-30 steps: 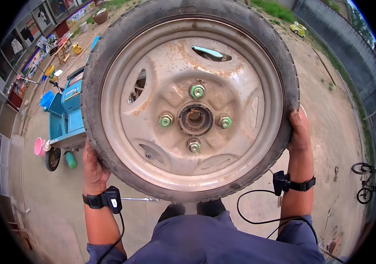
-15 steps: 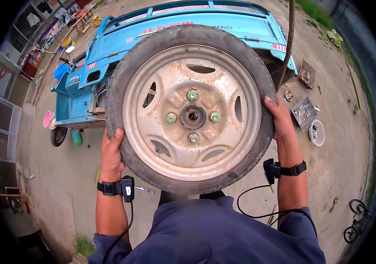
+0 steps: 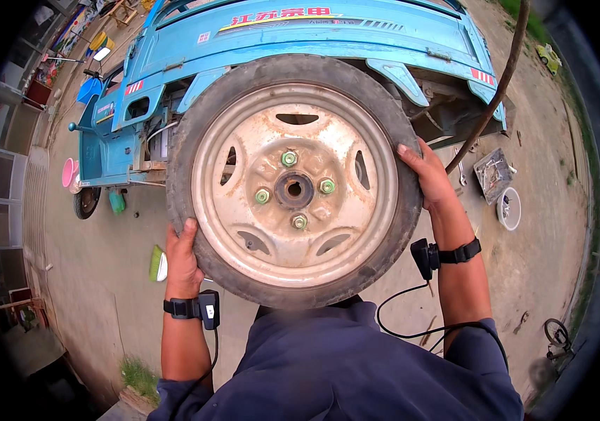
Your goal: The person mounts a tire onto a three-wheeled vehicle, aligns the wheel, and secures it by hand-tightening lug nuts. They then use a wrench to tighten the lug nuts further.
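Observation:
A large wheel (image 3: 244,242) with a black tyre and a silver, rust-stained rim fills the middle of the view, its face toward me. Green-marked nuts sit around its dark hub hole (image 3: 295,189). My left hand (image 3: 185,259) grips the tyre's lower left edge, thumb on the sidewall, other fingers hidden behind. On the upper right edge my right hand (image 3: 427,175) is closed around the tyre, thumb lying on its face. Beyond the wheel stands a blue cargo tricycle (image 3: 412,35), its side panel and underside partly covered by the tyre.
A wooden pole (image 3: 493,102) leans at the tricycle's right end. On the right ground lie a metal tray of tools (image 3: 493,174) and a white bucket (image 3: 508,208). A green-and-white brush (image 3: 157,264) lies by my left hand. A bicycle (image 3: 557,335) is at far right.
The tricycle now appears closer and larger, with more of its underside in view. The wheel has shifted slightly left in the view and turned a little; both hands still hold it.

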